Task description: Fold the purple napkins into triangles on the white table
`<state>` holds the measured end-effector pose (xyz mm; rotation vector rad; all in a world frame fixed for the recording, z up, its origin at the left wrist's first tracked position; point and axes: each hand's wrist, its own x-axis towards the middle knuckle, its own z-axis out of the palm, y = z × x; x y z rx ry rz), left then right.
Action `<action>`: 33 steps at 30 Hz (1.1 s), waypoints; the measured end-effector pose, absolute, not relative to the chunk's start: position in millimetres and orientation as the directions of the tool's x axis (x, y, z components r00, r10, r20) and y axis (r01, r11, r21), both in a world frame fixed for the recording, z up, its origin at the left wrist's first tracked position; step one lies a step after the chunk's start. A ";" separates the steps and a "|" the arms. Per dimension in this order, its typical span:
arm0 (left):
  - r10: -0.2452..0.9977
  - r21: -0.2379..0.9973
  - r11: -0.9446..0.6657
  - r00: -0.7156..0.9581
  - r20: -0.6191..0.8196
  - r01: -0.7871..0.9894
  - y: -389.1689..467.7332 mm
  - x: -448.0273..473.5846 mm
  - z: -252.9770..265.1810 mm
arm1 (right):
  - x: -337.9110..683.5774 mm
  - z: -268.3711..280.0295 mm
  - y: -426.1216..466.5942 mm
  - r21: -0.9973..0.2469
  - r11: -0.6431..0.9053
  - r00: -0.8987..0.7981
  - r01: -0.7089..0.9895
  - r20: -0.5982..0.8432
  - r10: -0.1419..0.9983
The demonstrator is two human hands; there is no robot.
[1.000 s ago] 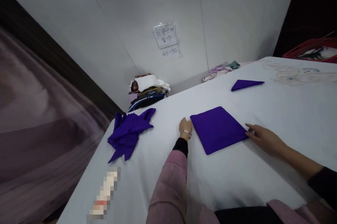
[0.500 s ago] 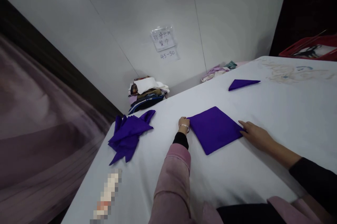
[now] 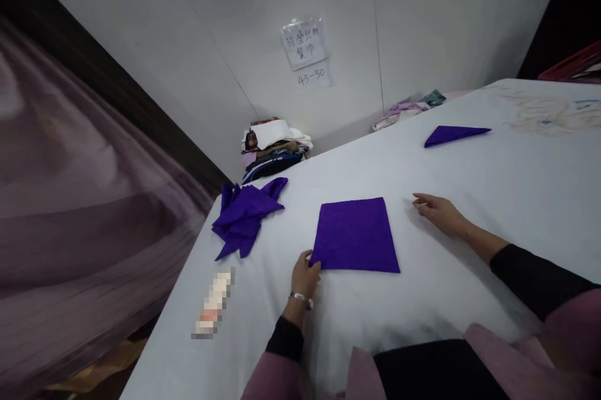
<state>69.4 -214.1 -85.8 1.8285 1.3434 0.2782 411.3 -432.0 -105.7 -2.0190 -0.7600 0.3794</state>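
Observation:
A purple cloth napkin (image 3: 357, 237), folded into a square, lies flat on the white-covered table (image 3: 347, 309). My left hand (image 3: 306, 273) pinches its near left corner between thumb and fingers. To the right of the napkin, and apart from it, my right hand (image 3: 439, 213) hovers just over the cloth with its fingers loosely stretched and nothing in them. Farther back on the right lies a purple napkin folded into a triangle (image 3: 453, 134). A loose heap of purple napkins (image 3: 248, 212) sits at the table's left edge.
Behind the table's far edge, a stack of folded clothes (image 3: 275, 146) stands against the wall. More crumpled cloths (image 3: 404, 112) lie farther right. A blurred-out strip (image 3: 216, 300) is on the table at left. A curtain (image 3: 94, 212) hangs beside it, and a red tray (image 3: 570, 65) shows far right.
The square napkin has turned, so its edges now face me instead of a corner. My right hand has let go and moved off it. My left hand has come nearer to me.

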 end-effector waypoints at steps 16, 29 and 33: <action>0.907 0.479 -0.324 0.413 -0.089 0.816 -226.7 62.3 -78.6 | 391.2 -88.1 -341.0 -0.522 -0.625 0.704 0.580 -0.065 0.707; 0.880 0.508 -0.340 0.458 -0.124 0.791 -242.6 69.0 -76.9 | 390.6 -92.4 -321.6 -0.482 -0.636 0.708 0.602 -0.046 0.705; 0.848 0.509 -0.388 0.514 -0.129 0.768 -253.7 73.1 -78.1 | 408.5 -89.3 -328.1 -0.502 -0.626 0.707 0.597 -0.040 0.706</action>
